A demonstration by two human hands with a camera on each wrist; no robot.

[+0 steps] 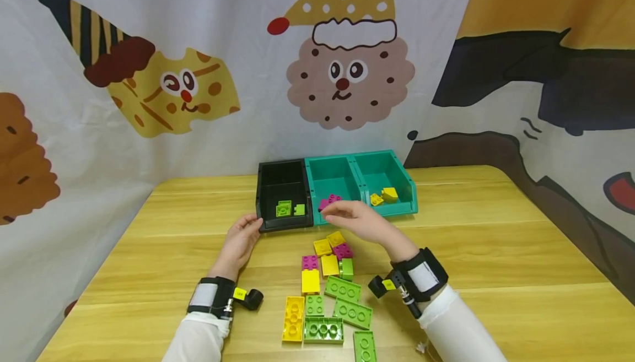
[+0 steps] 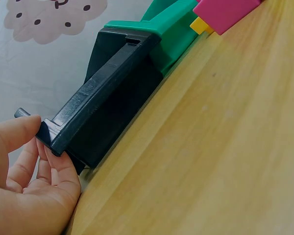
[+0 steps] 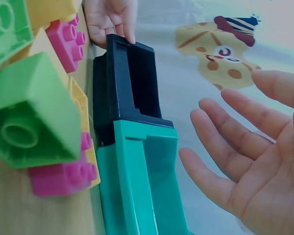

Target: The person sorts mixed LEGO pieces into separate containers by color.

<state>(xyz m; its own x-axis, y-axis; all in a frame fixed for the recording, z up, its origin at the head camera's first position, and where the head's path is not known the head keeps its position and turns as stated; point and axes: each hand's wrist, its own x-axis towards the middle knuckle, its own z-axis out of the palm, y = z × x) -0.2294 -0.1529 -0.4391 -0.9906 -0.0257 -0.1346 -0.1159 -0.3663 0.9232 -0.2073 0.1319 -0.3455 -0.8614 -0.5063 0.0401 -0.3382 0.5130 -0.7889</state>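
— Taking the loose bricks (image 1: 329, 266) on the table (image 1: 198, 207) as the centre of the dial in the head view, where do the bins stand?

— Black bin (image 1: 283, 174) at 11 o'clock, middle teal bin (image 1: 332, 171) at 12, outer teal bin (image 1: 378, 165) at 1, set side by side. The head view alone discloses contents: green bricks (image 1: 284, 208) in the black, magenta bricks (image 1: 324, 204) in the middle, yellow bricks (image 1: 389, 195) in the outer.

— Condition of the left hand (image 1: 241, 243)?

— At 10 o'clock, on the black bin's near corner. The left wrist view records the grip that the head view partly conceals: thumb over the rim, fingers curled beneath, bin pinched between. That bin's interior reads too dark there to inspect.

— And the right hand (image 1: 358, 221)?

— At 1 o'clock, seen across the near edge of the middle teal bin. The head view hides its palm; the right wrist view exposes it, fingers spread and slightly bent, holding nothing.

— Anything further from that view?

— One loose green brick (image 3: 54, 98) at 9 o'clock of the frame, its hollow underside and inner ring visible, close beside a studded magenta brick (image 3: 61, 180).
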